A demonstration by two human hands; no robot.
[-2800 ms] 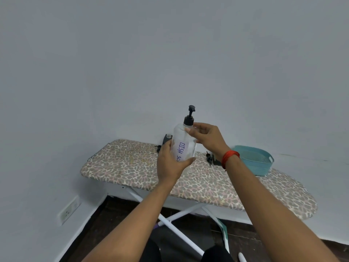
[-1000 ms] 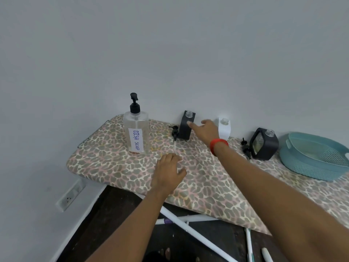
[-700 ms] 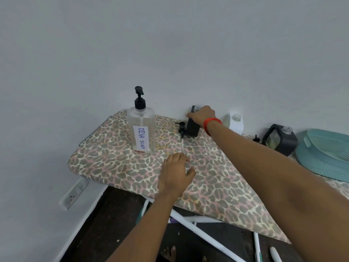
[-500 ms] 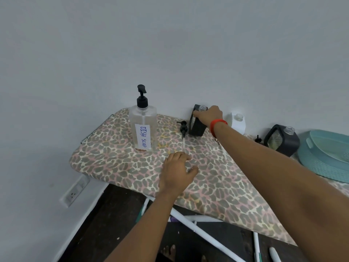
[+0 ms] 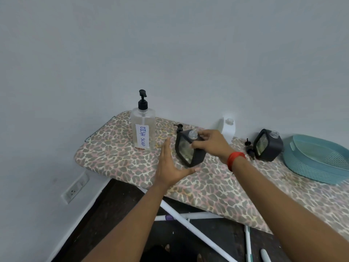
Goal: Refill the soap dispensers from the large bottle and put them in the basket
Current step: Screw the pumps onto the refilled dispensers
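So the person's right hand (image 5: 209,144) has its fingers curled round the top of a black dispenser (image 5: 188,154), gripping it just right of the large bottle (image 5: 143,129) with the DISH SOAP label. The dispenser is tilted with its clear neck showing on top, and it's hard to tell whether its bottom corner touches the ironing board (image 5: 117,154). The left hand (image 5: 170,167) is released, fingers straight and thumb spread, palm facing the dispenser from the bottle's side; can't tell if it actually touches. The bottle stands upright on the board, pump on. A loose black pump (image 5: 179,128) sits just right of the bottle, behind the held dispenser. Further right of the bottle there's a white dispenser (image 5: 228,129) by the wall, then a second black dispenser (image 5: 267,145), and farthest right the teal basket (image 5: 317,163)
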